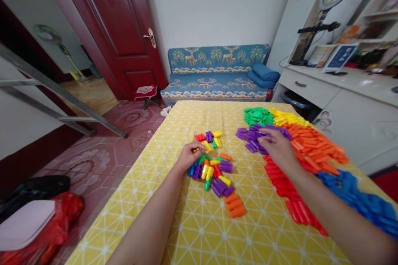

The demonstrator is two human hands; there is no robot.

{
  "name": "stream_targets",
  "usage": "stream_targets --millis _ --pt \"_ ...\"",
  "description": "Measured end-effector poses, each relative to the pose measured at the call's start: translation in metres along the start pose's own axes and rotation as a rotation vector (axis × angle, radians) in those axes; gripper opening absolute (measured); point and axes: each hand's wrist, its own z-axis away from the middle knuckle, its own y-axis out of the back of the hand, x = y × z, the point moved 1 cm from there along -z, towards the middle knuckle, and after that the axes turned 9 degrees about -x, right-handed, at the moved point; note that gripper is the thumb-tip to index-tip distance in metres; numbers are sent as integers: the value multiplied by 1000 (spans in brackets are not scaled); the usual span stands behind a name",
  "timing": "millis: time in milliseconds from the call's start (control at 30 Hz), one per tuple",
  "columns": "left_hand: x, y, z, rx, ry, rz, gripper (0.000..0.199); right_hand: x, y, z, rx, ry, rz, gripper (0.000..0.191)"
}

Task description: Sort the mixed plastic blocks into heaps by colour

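Observation:
My left hand [190, 155] is at the left edge of a mixed cluster of small plastic pieces, its fingers curled together. A bit of yellow shows under the fingers; whether it is gripped I cannot make out. A yellow piece [207, 146] lies just beyond the fingertips. My right hand [276, 145] hovers over a pile of purple pieces [253, 145], index finger and thumb apart. In the cluster, purple pieces [219, 187] and orange pieces [234, 205] sit side by side in short rows, among yellow, green, red and blue ones.
Sorted by colour on the right are green [258, 116], yellow [287, 116], orange [320, 145], red [280, 180] and blue piles [357, 196]. A yellow patterned cloth [149, 203] covers the table. Beyond stand a blue sofa [214, 80] and a white dresser [342, 91].

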Motion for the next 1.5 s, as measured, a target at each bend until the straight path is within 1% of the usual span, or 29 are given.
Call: stream_targets --millis 33,67,133,200,233,300,400,533,667,767,833,900,967,1033,1133,1233,1300,1367,1433,1500 --pt "1 1 0 1 -17 4 10 -12 -26 10 -137 22 -8 33" --pt "1 1 1 2 -31 10 10 -23 -48 20 -229 54 5 37" --pt "1 2 2 -1 -42 16 9 -38 -84 38 -365 132 73 51" --pt "2 2 3 -12 -35 17 10 -45 -106 52 -425 175 152 57" --pt "2 2 3 -16 -30 15 10 -45 -112 56 -425 179 180 56" --pt "3 1 4 -26 -25 1 13 -43 -120 61 -380 177 204 48" --pt "4 0 4 -76 -27 -63 19 -39 -123 62 -279 174 124 44" --pt "4 -1 4 -178 -20 -201 22 -40 -120 61 -196 145 -14 40" --pt "6 -2 3 -230 -4 -316 23 -43 -117 63 -165 48 -115 32" --pt "8 -3 3 -235 -4 -384 22 -43 -118 64 -180 26 -151 29" --pt "9 -5 2 -217 -21 -410 20 -42 -119 65 -203 18 -138 27" --pt "8 -7 2 -193 -43 -424 19 -42 -118 65 -193 45 -117 25" --pt "6 -8 1 -173 -62 -435 19 -43 -115 64 -133 114 -54 22" --pt "6 -9 1 -158 -75 -439 18 -44 -110 62 -66 164 57 19" --pt "9 -10 1 -149 -78 -434 18 -45 -105 61 -34 155 154 20" --pt "11 -10 2 -111 -55 -413 26 -44 -105 61 -29 122 49 21" --pt "10 -9 1 -46 -14 -387 34 -44 -107 62 -23 55 -84 23" --pt "6 -8 1 31 44 -346 37 -42 -110 63 -24 -26 -208 27" --pt "2 -7 0 89 92 -288 32 -42 -112 63 -23 -78 -283 29" --pt "-2 -7 -1 112 116 -223 22 -41 -113 63 -14 -91 -309 28"
